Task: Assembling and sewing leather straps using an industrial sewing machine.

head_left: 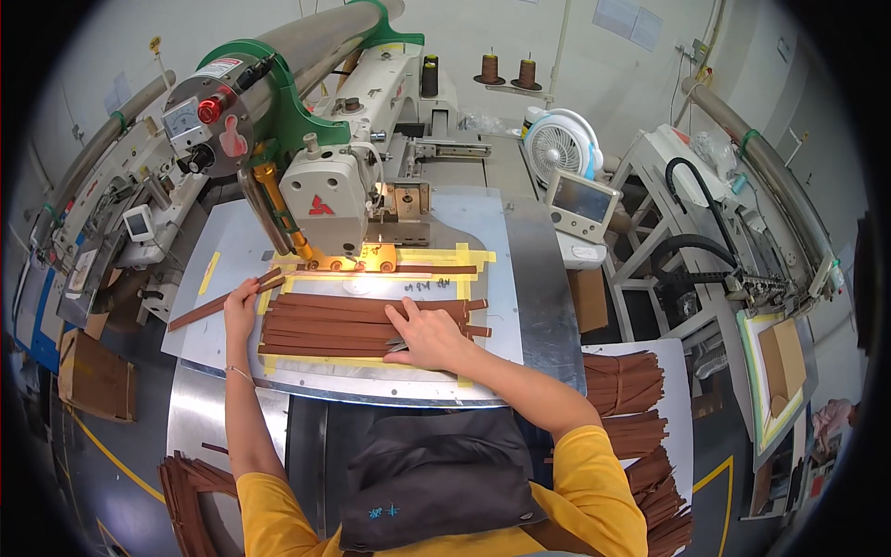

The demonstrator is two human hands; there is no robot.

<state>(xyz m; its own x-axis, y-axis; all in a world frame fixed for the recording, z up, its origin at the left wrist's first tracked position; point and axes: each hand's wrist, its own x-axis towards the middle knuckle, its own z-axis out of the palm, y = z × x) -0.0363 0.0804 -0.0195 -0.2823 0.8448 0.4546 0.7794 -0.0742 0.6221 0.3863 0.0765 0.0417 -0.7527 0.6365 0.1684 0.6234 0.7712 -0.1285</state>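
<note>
My left hand (243,299) pinches a brown fabric strip (200,314) at the left of the sewing machine's work plate. The strip slants from the plate's left side up toward the sewing head (325,200). My right hand (429,339) lies over a row of brown strips (325,327) laid side by side. Small metal thread snips (397,344) show under its curled fingers, while the index fingertip presses on the strips. Beneath the lit sewing head, another brown strip (436,269) lies within yellow tape. Its left part is hidden by the machine's foot area.
Bundles of brown strips (636,385) lie on a white board at the right; more strips (186,501) hang at lower left. A control screen (582,200) and a white fan (561,147) stand beyond the table's right side. Other machines flank both sides.
</note>
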